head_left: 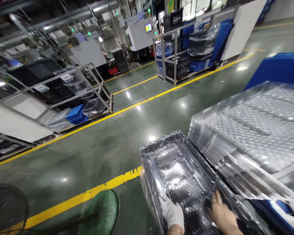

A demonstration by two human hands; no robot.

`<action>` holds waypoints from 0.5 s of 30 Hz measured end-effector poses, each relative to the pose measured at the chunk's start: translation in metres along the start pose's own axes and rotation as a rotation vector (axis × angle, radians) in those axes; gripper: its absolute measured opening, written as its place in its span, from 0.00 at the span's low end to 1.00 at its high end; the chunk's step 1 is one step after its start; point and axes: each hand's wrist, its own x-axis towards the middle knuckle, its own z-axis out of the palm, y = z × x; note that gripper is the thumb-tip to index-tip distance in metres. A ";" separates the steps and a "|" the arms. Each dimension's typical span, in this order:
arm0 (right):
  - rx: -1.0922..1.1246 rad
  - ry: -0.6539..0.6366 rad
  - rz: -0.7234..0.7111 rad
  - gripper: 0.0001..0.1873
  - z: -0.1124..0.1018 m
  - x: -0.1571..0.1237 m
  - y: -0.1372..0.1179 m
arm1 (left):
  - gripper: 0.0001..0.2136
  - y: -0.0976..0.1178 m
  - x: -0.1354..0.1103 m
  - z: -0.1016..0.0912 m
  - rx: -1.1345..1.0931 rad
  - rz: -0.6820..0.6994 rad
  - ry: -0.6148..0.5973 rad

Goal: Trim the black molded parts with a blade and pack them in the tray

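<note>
My white-gloved left grip [171, 210] and my uncovered right grip [222, 212] lie inside the black crate [203, 160], fingers extended against its clear film [147, 186]; I cannot tell whether either pinches it. The film already reaches the crate's far rim, but its wrinkled sides look unsmoothed to me, and the near end is out of view. To the right spreads bubble wrap [259, 120]; metal racks [175, 67] stand farther off.

The plastic film [175, 171] looks glossy and crinkled, the glove [171, 212] matt, the floor [93, 147] shiny.
</note>
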 end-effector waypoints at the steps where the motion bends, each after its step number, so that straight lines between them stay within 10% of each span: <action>1: 0.010 -0.013 -0.014 0.23 -0.002 0.000 0.001 | 0.34 0.001 -0.003 0.001 0.049 0.035 0.011; 15: 0.541 0.030 -0.061 0.19 -0.045 -0.016 0.014 | 0.31 0.004 0.040 -0.004 0.325 0.298 0.045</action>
